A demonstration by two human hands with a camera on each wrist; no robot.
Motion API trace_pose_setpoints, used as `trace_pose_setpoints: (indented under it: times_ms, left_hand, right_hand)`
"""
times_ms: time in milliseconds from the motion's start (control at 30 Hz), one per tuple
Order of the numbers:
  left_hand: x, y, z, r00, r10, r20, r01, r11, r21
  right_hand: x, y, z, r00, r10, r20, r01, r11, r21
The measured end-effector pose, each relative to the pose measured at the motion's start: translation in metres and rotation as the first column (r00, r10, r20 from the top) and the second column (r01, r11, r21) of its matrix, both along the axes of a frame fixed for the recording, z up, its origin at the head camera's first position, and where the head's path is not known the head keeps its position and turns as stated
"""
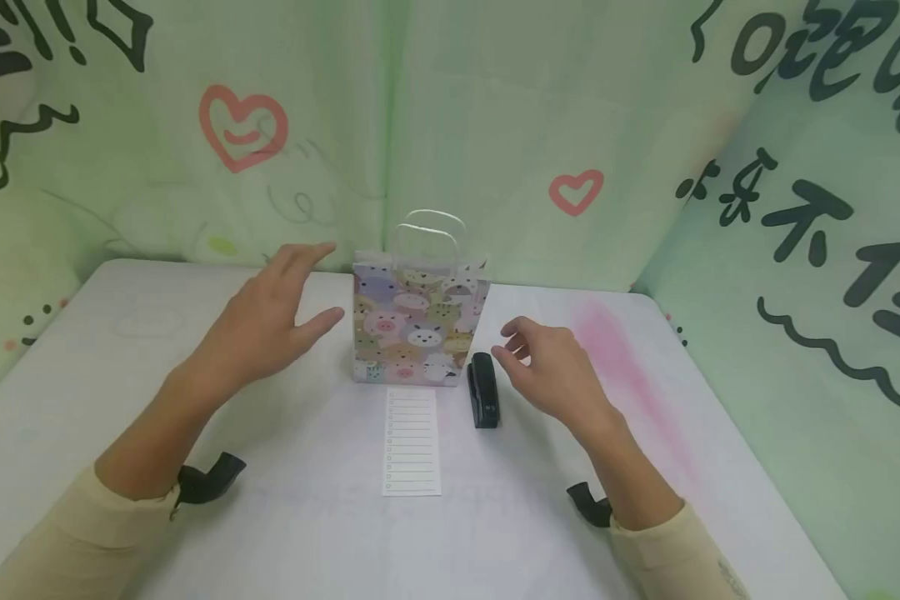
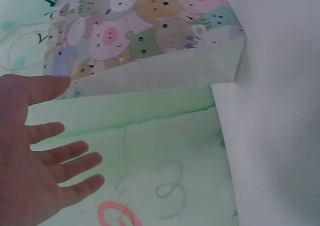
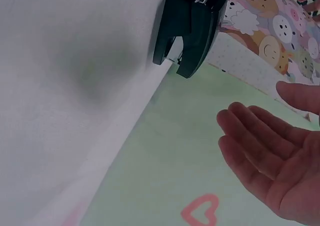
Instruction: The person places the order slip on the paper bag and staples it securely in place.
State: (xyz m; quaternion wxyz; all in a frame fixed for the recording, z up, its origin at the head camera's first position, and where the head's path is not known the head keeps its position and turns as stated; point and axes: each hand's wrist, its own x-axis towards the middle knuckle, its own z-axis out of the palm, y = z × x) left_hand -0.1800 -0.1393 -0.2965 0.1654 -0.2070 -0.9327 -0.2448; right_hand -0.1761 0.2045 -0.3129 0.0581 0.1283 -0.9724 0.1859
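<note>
A paper gift bag [image 1: 412,325] printed with cartoon animals stands upright at the back of the table, its two white handles raised. To its left my left hand [image 1: 258,321] hovers with fingers spread and thumb apart, holding nothing. My right hand [image 1: 551,367] is in the air right of the bag, fingers slightly bent, nothing in it. Between that hand and the bag sits a black stapler [image 1: 483,390], also visible in the right wrist view [image 3: 192,25]. A narrow lined paper slip [image 1: 411,442] with small checkboxes lies flat in front of the bag.
The white-covered table [image 1: 307,533] carries a pink smear at right. Green curtains [image 1: 480,100] with drawn hearts and black writing hang behind and along the sides. A black strap [image 1: 212,479] is on the left wrist, another [image 1: 591,505] on the right.
</note>
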Motion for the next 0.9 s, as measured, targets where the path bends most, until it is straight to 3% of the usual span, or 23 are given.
trace_pose_setpoints:
  times_ms: [267, 600, 900]
  left_hand:
    - [-0.013, 0.017, 0.018, 0.994, -0.103, -0.037, 0.108, 0.975, 0.193]
    - [-0.027, 0.039, 0.027, 0.98, -0.196, -0.037, 0.199, 0.952, 0.233]
    - [-0.036, 0.049, 0.027, 0.975, -0.222, -0.011, 0.216, 0.934, 0.285]
  right_hand:
    - [0.007, -0.014, 0.004, 1.0, 0.018, -0.003, -0.018, 1.0, 0.001]
    - [0.013, -0.039, -0.005, 0.995, 0.082, 0.062, -0.082, 0.997, -0.005]
    - [0.011, -0.052, -0.014, 0.991, 0.126, 0.053, -0.129, 0.989, 0.067]
